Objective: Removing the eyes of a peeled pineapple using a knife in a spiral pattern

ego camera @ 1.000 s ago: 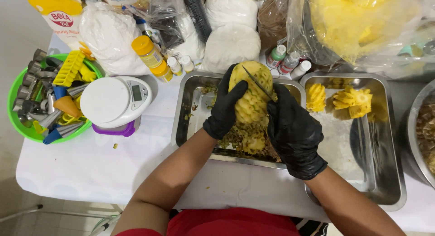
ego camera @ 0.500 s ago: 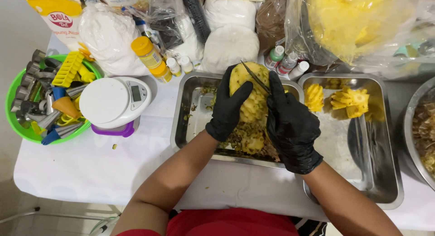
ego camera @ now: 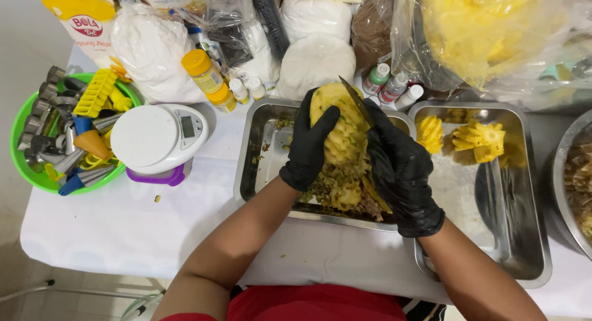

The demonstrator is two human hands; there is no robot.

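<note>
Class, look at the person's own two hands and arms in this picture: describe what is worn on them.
Both the left hand and the right hand wear matte black disposable gloves ending at the wrist. The forearms are bare, with no sleeves, watch or jewellery visible. A red garment shows at the bottom edge.

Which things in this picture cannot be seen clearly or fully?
- Knife: head view, only the blade shows; the right hand covers the handle.
- Pineapple: the left hand hides its left side.
- Metal bowl: cut off by the right edge.
- Small bottles: labels too small to read.
- Yellow contents of the plastic bag: blurred by the plastic.
</note>
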